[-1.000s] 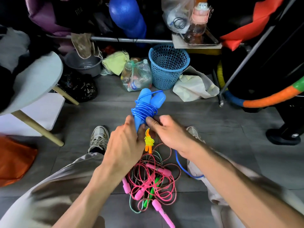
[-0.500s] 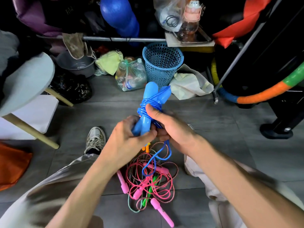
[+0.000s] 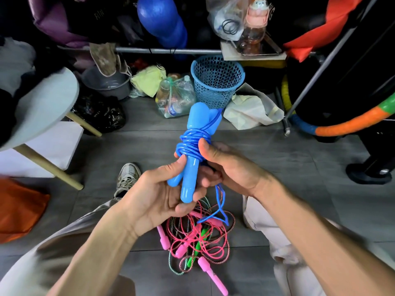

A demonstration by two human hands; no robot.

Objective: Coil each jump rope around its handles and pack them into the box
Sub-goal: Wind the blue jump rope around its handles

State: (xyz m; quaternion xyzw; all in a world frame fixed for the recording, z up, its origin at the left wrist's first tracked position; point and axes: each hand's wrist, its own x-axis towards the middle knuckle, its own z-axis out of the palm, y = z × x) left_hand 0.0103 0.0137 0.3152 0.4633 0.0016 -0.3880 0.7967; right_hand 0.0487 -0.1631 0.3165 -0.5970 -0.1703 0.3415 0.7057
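Since a second ago the blue jump rope (image 3: pixel 193 150) has risen and turned more upright. The left hand (image 3: pixel 158 193) grips its smooth plastic handles; the right hand (image 3: pixel 226 167) pinches the glossy coils. Below, on the floor, thin tangled ropes (image 3: pixel 196 238); beyond, a perforated blue basket (image 3: pixel 217 82).

A blue perforated basket (image 3: pixel 217 81) stands on the grey tiled floor (image 3: pixel 299 167). Just left of it lies a clear plastic bag of bottles (image 3: pixel 174 97), and a cream cloth bag (image 3: pixel 252 110) touches its right side. Further left are a yellow cloth (image 3: pixel 147 82), a grey bucket (image 3: pixel 106 85) and a black plastic bag (image 3: pixel 100 116). A round white counter (image 3: pixel 44 105) with wooden legs stands at the left, above an orange cloth (image 3: pixel 19 212). A blue ball (image 3: pixel 157 17) hangs above a metal bar (image 3: pixel 166 51). At the right curves an orange, green and blue hoop (image 3: pixel 346 124). 1 worn sneaker (image 3: pixel 128 176) rests on the floor.
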